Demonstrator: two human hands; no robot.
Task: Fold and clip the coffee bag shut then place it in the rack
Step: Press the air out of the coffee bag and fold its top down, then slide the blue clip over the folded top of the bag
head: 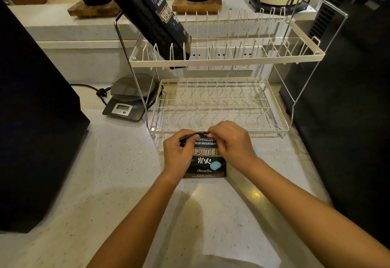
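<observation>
A black coffee bag (205, 163) with white and gold print lies flat on the pale counter, just in front of the cream wire rack (225, 60). My left hand (178, 155) pinches the bag's top left corner. My right hand (231, 142) grips the top edge, which is curled over toward me. A light blue thing (256, 151), perhaps the clip, peeks out behind my right wrist, mostly hidden. A second black coffee bag (156, 19) leans upright in the left slots of the rack's upper tier.
The rack's lower tier (213, 103) holds nothing. A digital scale (129, 99) with a cord sits to its left. Large black appliances (35, 120) flank both sides of the counter. Wooden boards and dark vessels stand on the raised ledge behind.
</observation>
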